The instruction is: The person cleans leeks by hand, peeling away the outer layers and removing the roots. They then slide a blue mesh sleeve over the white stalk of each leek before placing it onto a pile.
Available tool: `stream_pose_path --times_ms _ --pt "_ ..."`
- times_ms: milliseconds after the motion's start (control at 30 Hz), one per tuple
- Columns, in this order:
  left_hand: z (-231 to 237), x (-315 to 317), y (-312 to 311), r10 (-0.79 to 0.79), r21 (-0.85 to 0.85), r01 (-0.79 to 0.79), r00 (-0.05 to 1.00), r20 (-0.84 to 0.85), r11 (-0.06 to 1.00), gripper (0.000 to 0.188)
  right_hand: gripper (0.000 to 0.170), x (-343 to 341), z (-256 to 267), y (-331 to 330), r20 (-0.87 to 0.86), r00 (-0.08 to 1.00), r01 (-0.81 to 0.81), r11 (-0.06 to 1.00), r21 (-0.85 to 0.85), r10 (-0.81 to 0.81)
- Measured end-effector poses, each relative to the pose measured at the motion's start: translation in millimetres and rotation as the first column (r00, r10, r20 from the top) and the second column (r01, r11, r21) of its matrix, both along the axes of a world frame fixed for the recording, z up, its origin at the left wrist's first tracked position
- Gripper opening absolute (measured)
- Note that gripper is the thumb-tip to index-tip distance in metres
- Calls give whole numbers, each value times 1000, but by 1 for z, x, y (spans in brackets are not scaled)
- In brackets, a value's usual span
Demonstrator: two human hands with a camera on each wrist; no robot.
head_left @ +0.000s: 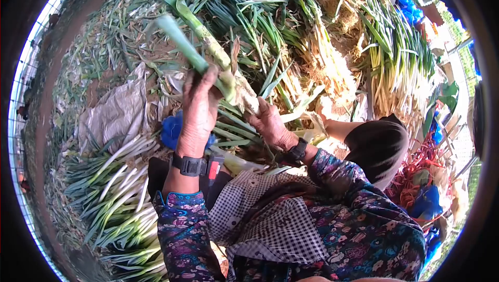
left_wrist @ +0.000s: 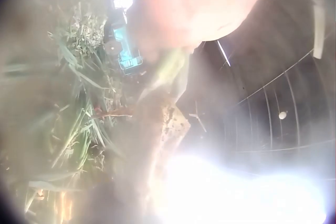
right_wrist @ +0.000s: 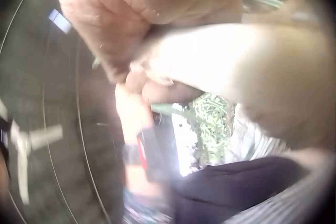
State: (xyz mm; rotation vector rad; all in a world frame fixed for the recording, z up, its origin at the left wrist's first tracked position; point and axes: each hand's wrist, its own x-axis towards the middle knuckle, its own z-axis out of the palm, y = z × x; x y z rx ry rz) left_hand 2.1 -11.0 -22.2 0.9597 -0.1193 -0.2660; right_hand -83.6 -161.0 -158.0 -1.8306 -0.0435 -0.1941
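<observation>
Head view has the left hand (head_left: 199,106) gripping a green leaf (head_left: 183,44) while the right hand (head_left: 273,126) grasps the pale end of a leek (head_left: 214,49), slanting beyond the checked apron (head_left: 283,230).

Sleeves (head_left: 179,230): dark, with little pink, blue and white flowers
Left cuff (head_left: 183,194): thin bright blue edge
Left wristband (head_left: 190,166): black, with a red-marked box (head_left: 214,166)
Right wristband (head_left: 298,150): black
Lap cloth (head_left: 286,232): little black and white checks
Trouser leg (head_left: 377,146): plain and dark

No legible text, label, brand, number or sign in head view or either wrist view.
</observation>
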Motion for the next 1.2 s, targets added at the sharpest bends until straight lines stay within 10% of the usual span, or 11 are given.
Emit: stream_pose_path --times_ms 133,200,267,333,433,500,600,667,767,1000,1200 --pt "-7 -37 -19 -767 624 573 639 65 531 34 36 2 34 -22 -321 923 184 488 853 213" --pt "4 -13 2 -912 586 753 407 -57 299 36 36 -11 59 -29 -353 930 63 904 424 101" --pt "29 11 24 -473 570 335 874 109 750 47 42 -16 34 -42 -265 938 -206 975 84 222" --pt "26 45 41 4 582 -148 970 241 800 54 67 -36 30 -24 -225 912 15 519 855 344" --pt "30 60 41 -93 246 45 978 186 968 70 62 -43 23 -8 -82 902 -216 608 764 424" --pt "27 66 43 -137 -74 145 985 100 987 59 66 -53 26 0 101 733 -245 122 962 672" --pt "20 66 46 93 -113 -87 995 47 990 44 71 -65 23 -26 -139 626 -418 481 771 767" --pt "25 61 46 113 -214 -111 994 -5 971 37 40 -67 16 -38 -206 691 -683 532 -500 693" --pt "24 58 48 152 -190 -128 981 120 973 34 18 -60 70 -37 -312 651 -717 425 -552 692" --pt "31 41 27 124 -99 -115 988 94 988 48 25 33 145 15 602 751 -132 955 -266 272" --pt "19 40 27 167 -142 -161 985 35 977 39 13 31 106 7 366 663 -298 680 -670 652"
